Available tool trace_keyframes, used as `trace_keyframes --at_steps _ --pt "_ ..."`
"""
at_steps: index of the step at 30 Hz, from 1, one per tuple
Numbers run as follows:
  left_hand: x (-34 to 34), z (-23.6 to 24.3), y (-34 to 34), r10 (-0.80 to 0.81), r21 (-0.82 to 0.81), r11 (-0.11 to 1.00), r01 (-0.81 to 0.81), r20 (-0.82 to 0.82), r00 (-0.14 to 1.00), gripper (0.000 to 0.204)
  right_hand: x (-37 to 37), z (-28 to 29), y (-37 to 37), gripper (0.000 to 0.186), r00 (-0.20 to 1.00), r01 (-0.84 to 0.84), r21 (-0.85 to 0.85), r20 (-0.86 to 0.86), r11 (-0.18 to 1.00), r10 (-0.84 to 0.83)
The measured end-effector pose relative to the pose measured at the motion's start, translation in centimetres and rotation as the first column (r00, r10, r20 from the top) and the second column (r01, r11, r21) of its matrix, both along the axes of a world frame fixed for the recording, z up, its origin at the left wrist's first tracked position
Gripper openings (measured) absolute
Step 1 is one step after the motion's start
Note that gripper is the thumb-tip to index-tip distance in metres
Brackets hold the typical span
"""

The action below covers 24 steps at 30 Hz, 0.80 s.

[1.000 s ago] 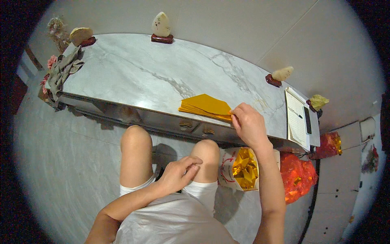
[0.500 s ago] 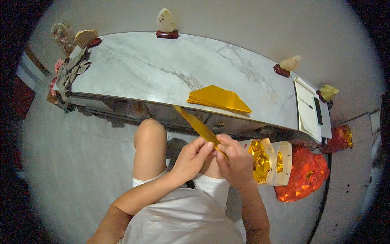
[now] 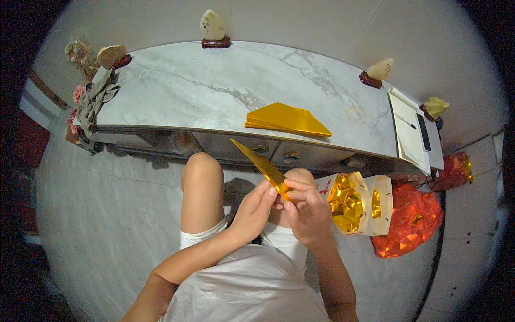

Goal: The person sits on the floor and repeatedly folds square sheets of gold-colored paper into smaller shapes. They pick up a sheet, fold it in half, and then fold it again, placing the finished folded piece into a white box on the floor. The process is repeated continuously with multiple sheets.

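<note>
A folded sheet of gold foil paper [image 3: 262,164] is held in front of me, slanting up and left from my fingers. My left hand [image 3: 256,210] pinches its lower end between thumb and fingers. On the same end, my right hand [image 3: 307,210] is closed from the other side, thumb below and fingers over the foil. Just beyond, a stack of folded gold foil paper [image 3: 287,119] lies at the front edge of the marble-topped cabinet [image 3: 177,96]. To the right of my right hand stands an open carton [image 3: 365,214] holding crumpled-looking gold foil pieces [image 3: 346,204].
Beside the carton sits a red bag [image 3: 410,222] with shiny pieces inside. An open notebook [image 3: 406,129] with a pen and a dark phone [image 3: 423,132] lie at the cabinet's right end. Stones on stands [image 3: 212,27] line the back; a grey cloth [image 3: 96,99] hangs at left.
The foil sheet in my hands has turned to show more of its face, and my right fingers have shifted slightly on it. The whole view has also shifted a little.
</note>
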<state>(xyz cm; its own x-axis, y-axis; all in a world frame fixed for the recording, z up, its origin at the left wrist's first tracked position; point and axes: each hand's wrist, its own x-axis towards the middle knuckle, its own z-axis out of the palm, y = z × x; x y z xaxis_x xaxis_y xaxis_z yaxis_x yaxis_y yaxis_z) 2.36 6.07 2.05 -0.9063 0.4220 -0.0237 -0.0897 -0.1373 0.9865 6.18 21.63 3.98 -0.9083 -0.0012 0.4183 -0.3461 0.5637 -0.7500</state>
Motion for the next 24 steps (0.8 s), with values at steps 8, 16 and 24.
trace_keyframes --at_steps 8,16,24 --pt "0.3 -1.2 -0.4 0.073 -0.199 0.978 -0.070 0.012 0.997 0.019 -0.1 0.4 -0.3 0.038 0.996 0.029 -0.039 0.084 0.999 -0.026" --pt "0.8 -1.7 -0.4 0.119 -0.124 0.984 -0.124 -0.047 0.992 0.016 0.1 1.0 0.8 0.041 0.969 0.015 0.380 0.223 0.925 -0.107" --pt "-2.4 -0.2 -2.7 0.266 -0.040 0.963 -0.266 0.011 0.964 0.032 0.9 0.5 2.3 0.038 0.989 0.056 0.481 0.095 0.875 -0.115"
